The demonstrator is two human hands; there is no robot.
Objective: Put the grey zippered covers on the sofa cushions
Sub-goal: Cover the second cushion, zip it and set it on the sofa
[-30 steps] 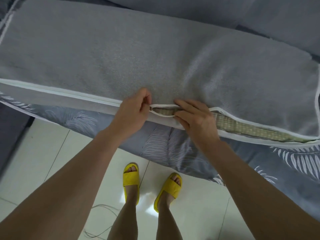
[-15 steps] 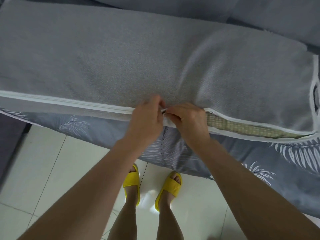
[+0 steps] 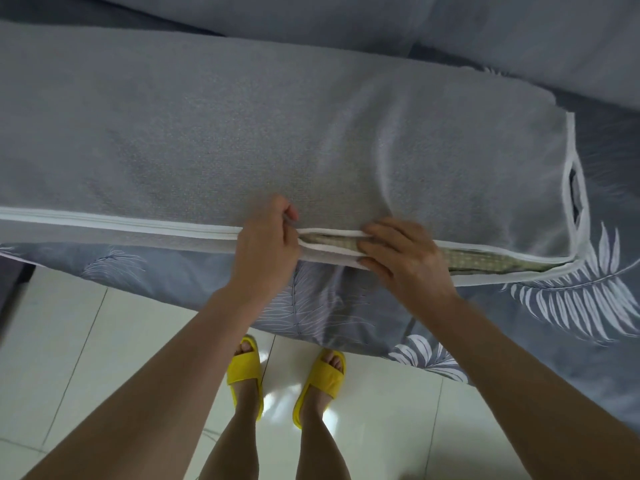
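A long sofa cushion in a grey cover [image 3: 242, 133] with white piping lies across the sofa seat. Its front edge carries a zip [image 3: 121, 225], closed on the left stretch. To the right the seam gapes and the greenish woven cushion [image 3: 485, 263] shows inside. My left hand [image 3: 265, 251] pinches the zip pull at the end of the closed stretch. My right hand [image 3: 405, 258] lies just right of it, fingers pinching the two white seam edges together over the gap.
A grey sheet with white leaf print [image 3: 571, 306] hangs over the sofa front below the cushion. Back cushions [image 3: 519, 39] fill the top of the view. Pale floor tiles [image 3: 69, 341] lie below, with my feet in yellow slippers [image 3: 244, 367].
The zip's closed stretch has grown to the right. My left hand has moved right with the pull, and my right hand has shifted right along the open seam.
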